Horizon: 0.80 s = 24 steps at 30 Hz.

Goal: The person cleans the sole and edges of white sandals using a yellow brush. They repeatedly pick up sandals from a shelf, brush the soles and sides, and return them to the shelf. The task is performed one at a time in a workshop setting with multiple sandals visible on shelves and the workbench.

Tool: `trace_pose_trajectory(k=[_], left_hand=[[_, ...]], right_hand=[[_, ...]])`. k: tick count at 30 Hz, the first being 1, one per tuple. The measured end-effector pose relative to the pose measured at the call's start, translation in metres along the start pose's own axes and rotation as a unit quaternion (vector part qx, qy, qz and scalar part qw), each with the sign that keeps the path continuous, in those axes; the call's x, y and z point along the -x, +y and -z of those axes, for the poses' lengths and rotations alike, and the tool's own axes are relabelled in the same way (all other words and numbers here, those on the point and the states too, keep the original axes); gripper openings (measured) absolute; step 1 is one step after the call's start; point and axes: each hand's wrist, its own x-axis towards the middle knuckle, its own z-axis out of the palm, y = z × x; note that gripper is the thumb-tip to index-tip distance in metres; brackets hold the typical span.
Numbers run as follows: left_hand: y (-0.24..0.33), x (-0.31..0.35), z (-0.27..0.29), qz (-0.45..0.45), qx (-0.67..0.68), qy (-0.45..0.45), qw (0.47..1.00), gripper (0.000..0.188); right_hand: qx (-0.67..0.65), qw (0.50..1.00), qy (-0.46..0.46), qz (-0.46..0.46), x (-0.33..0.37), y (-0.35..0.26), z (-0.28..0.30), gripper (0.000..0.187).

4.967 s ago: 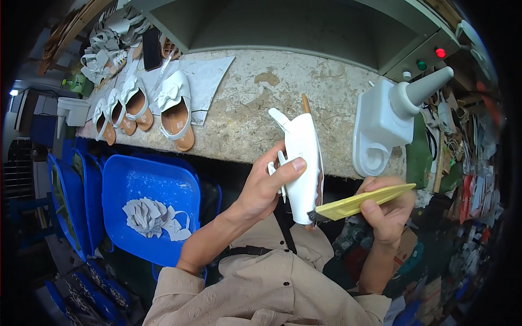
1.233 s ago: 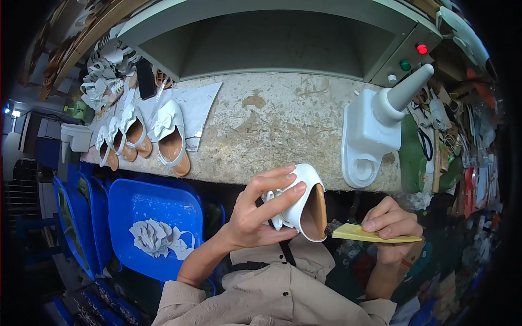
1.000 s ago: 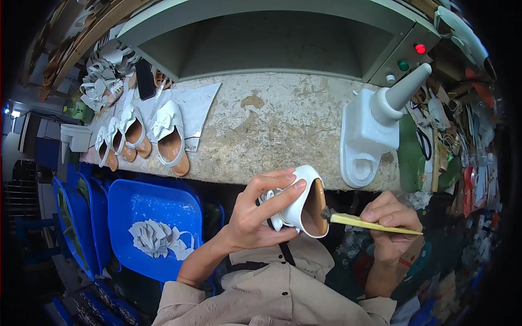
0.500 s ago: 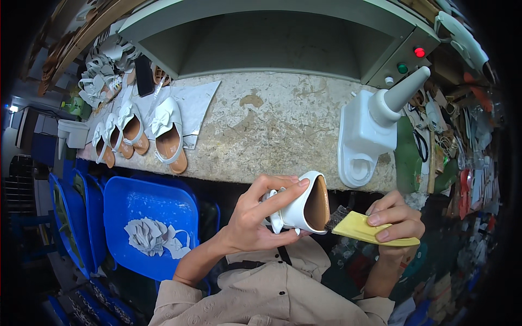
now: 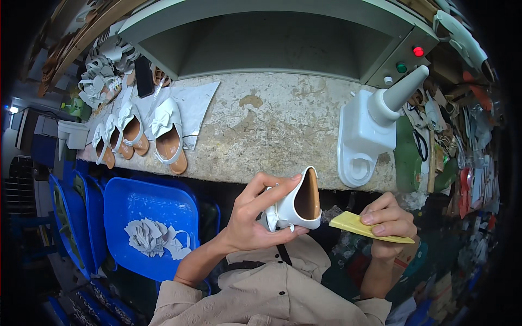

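Observation:
My left hand [image 5: 255, 209] is closed around a white shoe upper [image 5: 289, 205] with a bow. Its brown inner side shows through the opening, which faces right. Fingers lie along its top edge and the thumb is below. To the right, my right hand [image 5: 389, 220] grips the flat yellow handle of a brush [image 5: 359, 224]. A gap separates the brush from the shoe upper. Its dark bristles show only faintly at the left end, behind the handle. Both hands are in front of the bench's near edge.
White sandals with bows [image 5: 169, 136] stand at the left of the worn bench [image 5: 261, 125]. A white dispenser-like device with a grey cone [image 5: 367, 130] stands on the right. Behind is a grey open-fronted machine [image 5: 272, 46]. A blue chair [image 5: 152, 198] holding white scraps is at lower left.
The brush has come away from the shoe upper's edge, and its handle has tipped flatter. My left hand has turned the upper slightly and shifted it a little left.

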Motion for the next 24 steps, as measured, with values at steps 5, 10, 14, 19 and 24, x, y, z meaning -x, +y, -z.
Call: trace_pose_trajectory(k=[5,10,14,19,24], left_hand=[[-0.003,0.001,-0.006,0.012,0.022,0.026,0.999,0.080],[-0.006,0.004,-0.008,0.025,0.025,0.026,0.999,0.082],[-0.007,0.004,-0.007,0.042,0.046,0.020,0.998,0.080],[-0.011,0.009,-0.007,0.070,0.082,0.009,0.994,0.079],[-0.014,0.011,-0.008,0.104,0.132,-0.001,0.986,0.075]], right_hand=[[0.043,0.998,0.024,0.031,0.004,-0.011,-0.025,0.011],[0.084,0.995,0.034,0.053,0.013,-0.016,-0.038,0.017],[0.101,0.991,0.065,0.066,0.014,-0.016,-0.050,0.018],[0.065,0.996,0.020,0.053,0.019,-0.016,-0.047,0.017],[0.088,0.995,0.002,0.054,0.020,-0.011,-0.045,0.020]])
